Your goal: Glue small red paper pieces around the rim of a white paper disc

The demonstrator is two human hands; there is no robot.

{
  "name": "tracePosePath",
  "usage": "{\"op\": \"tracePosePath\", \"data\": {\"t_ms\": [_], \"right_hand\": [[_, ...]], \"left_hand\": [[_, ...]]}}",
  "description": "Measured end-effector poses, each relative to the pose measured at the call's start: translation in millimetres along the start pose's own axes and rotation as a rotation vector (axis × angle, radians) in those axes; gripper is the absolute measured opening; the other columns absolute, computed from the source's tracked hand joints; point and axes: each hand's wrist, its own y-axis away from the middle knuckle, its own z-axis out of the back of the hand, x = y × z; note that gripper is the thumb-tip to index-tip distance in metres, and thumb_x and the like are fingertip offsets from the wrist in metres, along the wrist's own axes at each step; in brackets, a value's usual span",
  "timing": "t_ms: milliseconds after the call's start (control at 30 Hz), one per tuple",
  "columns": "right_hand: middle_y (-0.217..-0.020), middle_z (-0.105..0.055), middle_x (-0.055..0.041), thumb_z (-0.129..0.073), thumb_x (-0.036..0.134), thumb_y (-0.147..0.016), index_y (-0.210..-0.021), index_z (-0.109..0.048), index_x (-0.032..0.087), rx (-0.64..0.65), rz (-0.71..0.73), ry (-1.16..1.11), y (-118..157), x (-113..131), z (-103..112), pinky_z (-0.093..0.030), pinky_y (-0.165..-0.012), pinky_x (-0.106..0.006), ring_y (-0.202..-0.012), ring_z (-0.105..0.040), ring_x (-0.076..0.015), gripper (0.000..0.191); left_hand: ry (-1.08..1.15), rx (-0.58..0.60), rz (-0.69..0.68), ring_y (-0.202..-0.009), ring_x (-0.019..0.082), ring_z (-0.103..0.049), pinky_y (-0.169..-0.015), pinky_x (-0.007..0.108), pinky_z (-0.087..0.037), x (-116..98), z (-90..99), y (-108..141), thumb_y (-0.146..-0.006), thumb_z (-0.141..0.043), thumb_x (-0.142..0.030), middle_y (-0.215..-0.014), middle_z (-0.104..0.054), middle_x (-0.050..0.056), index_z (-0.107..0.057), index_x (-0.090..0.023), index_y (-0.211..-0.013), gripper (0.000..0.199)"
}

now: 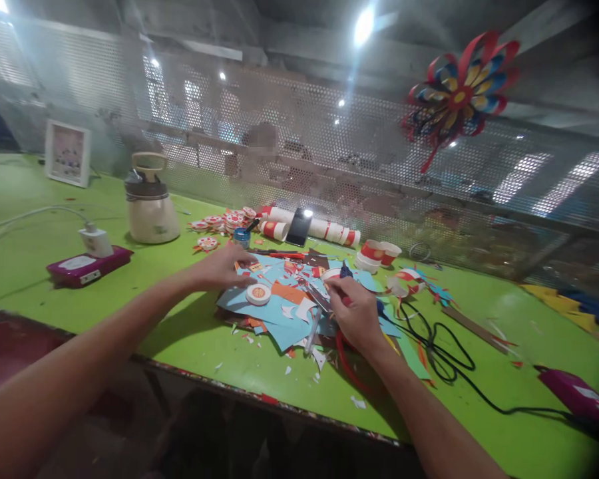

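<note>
While the right hand (pixel 354 313) curls with its fingertips drawn together just right of the frame's middle, the left hand (pixel 227 267) lies loosely spread at the upper left edge of the blue paper (pixel 284 334), with no grasp visible. Whether the right hand grips anything is hard to tell; metal blades (pixel 319 297) show right beside its fingers. The paper lies in a heap at the centre of the frame, under scattered scraps and a piece of orange paper (pixel 289 291). A white disc (pixel 258 295) with an orange pattern rests on it, near the left hand.

Beyond the heap, at the upper middle of the frame, are a blue jar (pixel 241 237), a dark phone (pixel 299 226) and red-and-white cups (pixel 372 250). A black cord (pixel 472 392) loops across the green table (pixel 190 346) at the lower right, toward a purple power strip (pixel 576 394). At the left are a pale kettle (pixel 154 216), another purple strip (pixel 90 267) and a picture frame (pixel 68 153). A red, blue and yellow flower ornament (pixel 462 96) appears at the upper right, before a perforated screen (pixel 289 113).
</note>
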Motion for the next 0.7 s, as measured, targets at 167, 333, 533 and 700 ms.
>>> {"op": "tracePosePath", "data": {"t_ms": [167, 333, 533, 700], "right_hand": [[-0.080, -0.068, -0.0071, -0.052, 0.014, -0.086, -0.084, -0.068, 0.016, -0.084, -0.040, 0.017, -3.9, -4.5, 6.1, -0.049, -0.067, -0.032, -0.072, -0.063, -0.0196, 0.016], [-0.079, -0.069, -0.0058, -0.056, 0.015, -0.087, -0.088, -0.068, 0.015, -0.104, -0.022, -0.007, -1.4, -3.9, 4.1, -0.049, -0.066, -0.029, -0.070, -0.064, -0.0182, 0.013], [-0.087, -0.072, -0.0052, -0.053, 0.022, -0.092, -0.095, -0.067, 0.017, -0.009, -0.010, 0.078, 8.5, 1.5, -5.2, -0.052, -0.071, -0.027, -0.079, -0.069, -0.0182, 0.016], [-0.090, -0.073, -0.0032, -0.054, 0.025, -0.092, -0.100, -0.066, 0.021, 0.065, -0.013, 0.116, 15.0, 3.5, -8.2, -0.055, -0.070, -0.025, -0.081, -0.071, -0.0174, 0.015]], "left_hand": [[0.074, -0.365, -0.042, -0.063, 0.017, -0.059, -0.061, 0.032, -0.050, 3.1, 32.7, -44.1, -0.093, -0.044, -0.037, -0.074, -0.066, 0.001, -0.065, -0.020, -0.090, 0.027], [-0.005, -0.468, -0.319, -0.055, 0.014, -0.053, -0.053, 0.029, -0.043, -40.7, -15.1, -32.0, -0.094, -0.037, -0.021, -0.062, -0.059, 0.001, -0.057, -0.018, -0.077, 0.027], [-0.201, -0.002, -1.055, -0.059, 0.014, -0.051, -0.050, 0.029, -0.039, -78.9, -92.4, 16.6, -0.081, -0.060, -0.020, -0.067, -0.061, 0.002, -0.056, -0.017, -0.068, 0.014], [-0.200, 0.026, -1.159, -0.054, 0.013, -0.046, -0.048, 0.029, -0.037, -68.1, -104.1, 25.3, -0.086, -0.055, -0.016, -0.058, -0.050, -0.001, -0.058, -0.016, -0.066, 0.020]]}}
